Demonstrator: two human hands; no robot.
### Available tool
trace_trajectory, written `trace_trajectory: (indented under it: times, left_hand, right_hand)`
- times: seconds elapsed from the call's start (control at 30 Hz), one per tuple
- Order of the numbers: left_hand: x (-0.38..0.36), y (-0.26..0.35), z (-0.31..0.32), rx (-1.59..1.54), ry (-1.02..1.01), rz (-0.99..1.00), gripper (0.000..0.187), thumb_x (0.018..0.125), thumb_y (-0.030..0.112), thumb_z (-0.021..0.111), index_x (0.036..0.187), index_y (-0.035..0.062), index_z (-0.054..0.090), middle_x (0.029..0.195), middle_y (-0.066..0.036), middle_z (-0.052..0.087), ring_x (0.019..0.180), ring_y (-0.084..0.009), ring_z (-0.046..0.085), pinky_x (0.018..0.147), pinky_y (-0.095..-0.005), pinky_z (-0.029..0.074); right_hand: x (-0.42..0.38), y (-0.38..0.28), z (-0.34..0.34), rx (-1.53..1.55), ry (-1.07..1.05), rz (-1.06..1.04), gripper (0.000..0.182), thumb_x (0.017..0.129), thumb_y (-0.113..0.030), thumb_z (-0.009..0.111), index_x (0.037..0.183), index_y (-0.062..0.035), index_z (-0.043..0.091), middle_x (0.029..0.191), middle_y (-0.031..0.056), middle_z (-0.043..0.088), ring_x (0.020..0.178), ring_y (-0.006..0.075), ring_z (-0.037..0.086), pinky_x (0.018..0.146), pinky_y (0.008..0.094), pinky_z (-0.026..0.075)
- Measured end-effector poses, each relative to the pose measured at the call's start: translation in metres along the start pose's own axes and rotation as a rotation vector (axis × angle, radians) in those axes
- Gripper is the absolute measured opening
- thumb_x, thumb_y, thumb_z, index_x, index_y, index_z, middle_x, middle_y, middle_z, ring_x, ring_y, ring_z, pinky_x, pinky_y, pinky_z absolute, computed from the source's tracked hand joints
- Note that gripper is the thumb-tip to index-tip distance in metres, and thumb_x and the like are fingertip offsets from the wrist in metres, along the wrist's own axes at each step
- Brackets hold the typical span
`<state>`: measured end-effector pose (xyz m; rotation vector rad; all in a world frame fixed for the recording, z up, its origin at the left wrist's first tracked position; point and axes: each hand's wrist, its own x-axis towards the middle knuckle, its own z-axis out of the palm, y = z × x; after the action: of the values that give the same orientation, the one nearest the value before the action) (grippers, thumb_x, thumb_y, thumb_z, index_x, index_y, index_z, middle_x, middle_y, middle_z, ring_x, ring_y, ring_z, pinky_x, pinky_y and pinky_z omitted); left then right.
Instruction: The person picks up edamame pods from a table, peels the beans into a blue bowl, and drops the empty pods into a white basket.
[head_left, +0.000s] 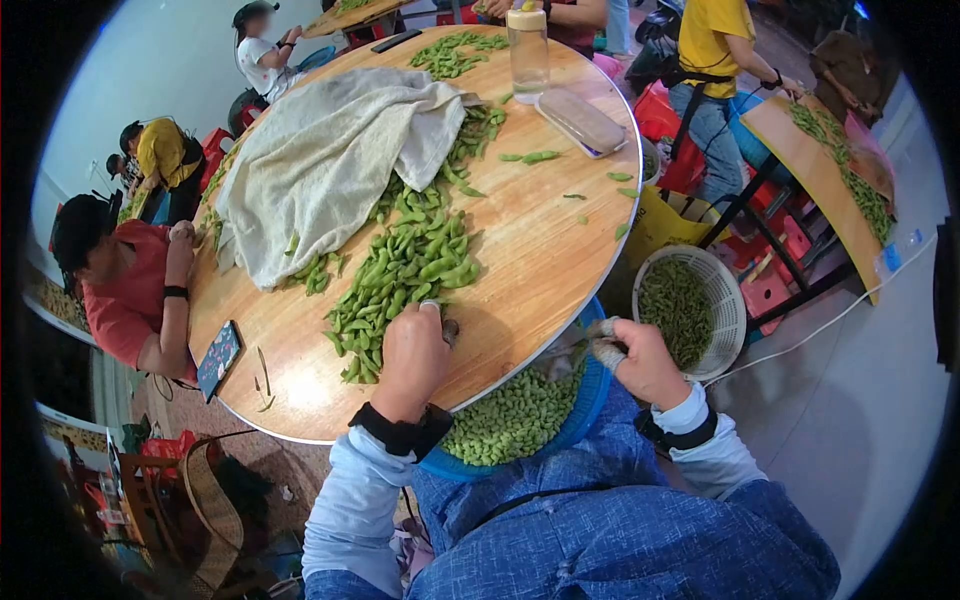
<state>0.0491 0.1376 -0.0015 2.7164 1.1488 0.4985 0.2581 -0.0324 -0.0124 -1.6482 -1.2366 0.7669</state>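
Note:
Green bean pods (pixel 400 265) lie heaped on the round wooden table (pixel 545 240). My left hand (pixel 416 350) is at the near edge of this heap, its fingers curled at the pods; what they hold, if anything, is hidden. Beyond the table's near right edge, my right hand (pixel 640 360) hovers with fingers bent together, and its fingertips are too small to read. Between my hands and below the table edge, a blue basin (pixel 590 400) holds shelled green beans (pixel 510 415). A white cloth (pixel 320 165) covers part of the pile.
A white basket (pixel 735 325) of pods stands on the floor at right. A bottle (pixel 528 55), a clear-lidded box (pixel 582 122) and a patterned phone (pixel 219 360) rest on the table. One person (pixel 130 290) sits at left; another (pixel 715 80) stands by a side table (pixel 800 165).

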Motion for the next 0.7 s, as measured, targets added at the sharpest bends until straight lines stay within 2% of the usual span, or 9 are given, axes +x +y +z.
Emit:
trace_trajectory:
  times: [0.03,0.13,0.23,0.33,0.37,0.47,0.53,0.63,0.7]
  left_hand:
    - [0.003,-0.003,0.001,0.006,-0.014,0.026,0.007,0.063,-0.003,0.052,0.069,-0.0031,0.052,0.069,-0.022,0.054,0.065,-0.0386,0.054,0.056,-0.0427,0.045]
    - [0.009,-0.003,-0.001,0.036,-0.016,0.079,0.005,0.062,-0.003,0.051,0.067,-0.0029,0.051,0.068,-0.021,0.054,0.065,-0.0388,0.054,0.056,-0.0426,0.045]
    - [0.004,0.001,-0.005,0.015,-0.044,0.053,0.005,0.065,-0.002,0.052,0.07,-0.0036,0.054,0.066,-0.021,0.054,0.06,-0.0351,0.056,0.055,-0.0401,0.045]
    - [-0.016,-0.002,-0.002,-0.529,-0.129,-0.149,0.009,0.076,0.007,0.055,0.076,-0.0025,0.056,0.059,-0.009,0.057,0.048,-0.0207,0.053,0.046,-0.0317,0.041]
    - [-0.023,0.0,-0.004,-0.93,-0.263,-0.346,0.012,0.08,0.013,0.057,0.08,0.0005,0.058,0.061,-0.002,0.056,0.048,-0.0089,0.049,0.043,-0.0221,0.037]
    - [-0.038,0.018,-0.021,-1.404,-0.415,-0.689,0.006,0.079,0.009,0.056,0.08,0.0032,0.058,0.062,-0.003,0.057,0.048,-0.0082,0.049,0.042,-0.0195,0.037]
    - [-0.046,0.015,-0.017,-1.522,-0.461,-0.679,0.006,0.078,0.008,0.057,0.082,0.0039,0.058,0.064,-0.003,0.057,0.049,-0.0069,0.049,0.042,-0.0179,0.037]
    - [-0.049,0.016,-0.02,-1.577,-0.522,-0.667,0.005,0.079,0.007,0.056,0.083,0.0046,0.058,0.064,0.0,0.057,0.049,-0.0049,0.048,0.044,-0.0167,0.038]
    - [-0.049,0.015,-0.021,-1.586,-0.551,-0.638,0.005,0.079,0.008,0.057,0.082,0.0049,0.058,0.064,0.0,0.056,0.049,-0.0049,0.048,0.044,-0.0168,0.038]
  right_hand:
    - [0.001,-0.012,0.004,0.13,-0.044,0.05,0.015,0.076,-0.003,0.055,0.09,0.0035,0.057,0.074,0.0108,0.061,0.068,0.0129,0.055,0.063,0.0274,0.043]
    - [0.009,-0.007,0.027,0.209,-0.101,-0.026,0.013,0.076,-0.004,0.056,0.087,0.0038,0.058,0.073,0.0102,0.06,0.068,0.0097,0.052,0.062,0.0271,0.043]
    - [0.012,-0.016,0.044,0.264,-0.127,-0.045,0.011,0.078,-0.005,0.056,0.085,0.0037,0.058,0.07,0.008,0.059,0.067,0.0068,0.048,0.061,0.0262,0.042]
    - [0.017,-0.018,0.056,0.312,-0.168,-0.062,0.011,0.078,-0.005,0.056,0.085,0.0035,0.057,0.071,0.0033,0.058,0.068,0.0059,0.046,0.063,0.0246,0.042]
    - [0.018,-0.019,0.059,0.377,-0.186,-0.057,0.011,0.078,-0.005,0.056,0.086,0.0032,0.058,0.072,0.0023,0.058,0.068,0.0056,0.046,0.063,0.0243,0.042]
    - [0.022,-0.03,0.068,0.576,-0.287,-0.008,0.014,0.079,-0.004,0.054,0.091,0.0022,0.058,0.077,0.0001,0.059,0.07,0.0068,0.049,0.065,0.0242,0.042]
    - [0.025,-0.034,0.072,0.736,-0.366,0.007,0.016,0.08,-0.005,0.053,0.093,0.0019,0.058,0.078,0.0,0.059,0.07,0.0071,0.051,0.064,0.024,0.043]
    - [0.025,-0.047,0.062,0.643,-0.421,0.181,0.014,0.081,-0.007,0.052,0.09,0.0005,0.058,0.075,-0.0004,0.058,0.066,0.0062,0.051,0.059,0.0214,0.041]
    - [0.025,-0.043,0.063,0.649,-0.445,0.226,0.012,0.081,-0.007,0.05,0.087,-0.0011,0.059,0.072,-0.0008,0.057,0.063,0.0046,0.049,0.055,0.0192,0.039]
